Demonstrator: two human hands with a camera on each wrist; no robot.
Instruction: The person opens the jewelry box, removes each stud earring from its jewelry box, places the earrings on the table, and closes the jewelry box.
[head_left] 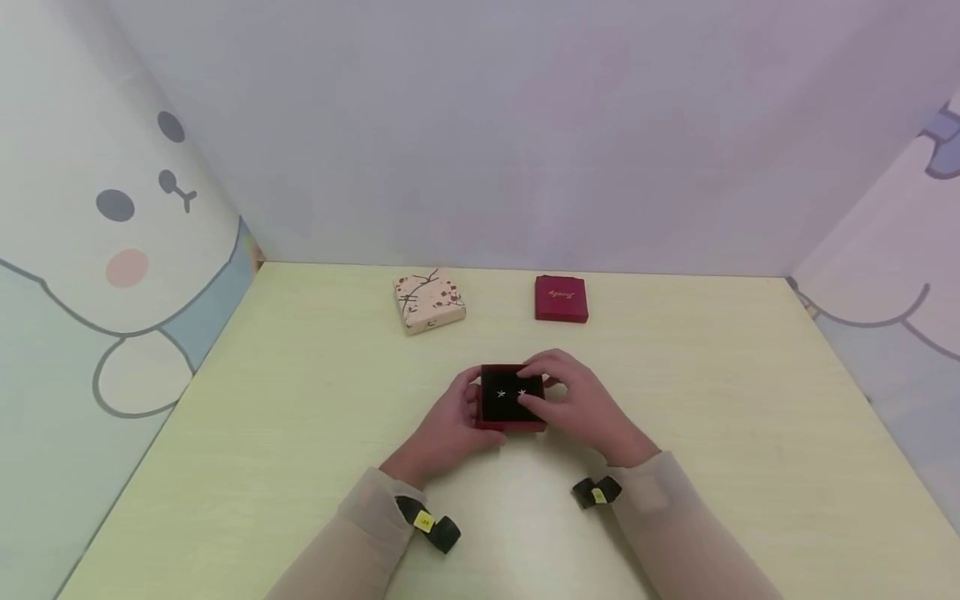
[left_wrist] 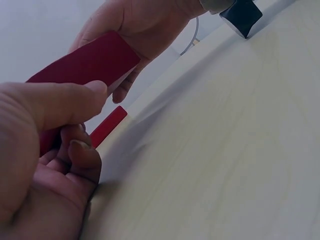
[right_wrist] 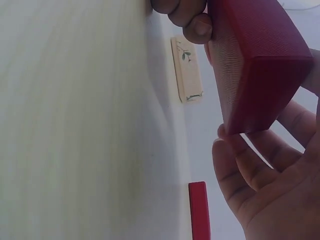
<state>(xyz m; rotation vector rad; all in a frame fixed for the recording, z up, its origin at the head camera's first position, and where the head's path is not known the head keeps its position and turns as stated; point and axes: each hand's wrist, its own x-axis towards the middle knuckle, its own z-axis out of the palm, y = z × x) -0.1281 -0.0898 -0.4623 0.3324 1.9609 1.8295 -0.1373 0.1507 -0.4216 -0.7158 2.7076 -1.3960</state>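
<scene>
In the head view my left hand grips a small red jewelry box by its left side, thumb along the front. Its black lining faces up and bears two small star-shaped earrings. My right hand reaches over the box's right part, thumb tip beside the right earring and index finger near the back rim. Seen from the right wrist, the other fingers of that hand lie loosely along the box's side. In the left wrist view the left thumb presses the red wall of the box.
Behind the hands, a red lid with gold lettering lies on the pale wooden table. To its left is a cream box patterned with branches and blossoms. A pale curtain hangs along the back edge.
</scene>
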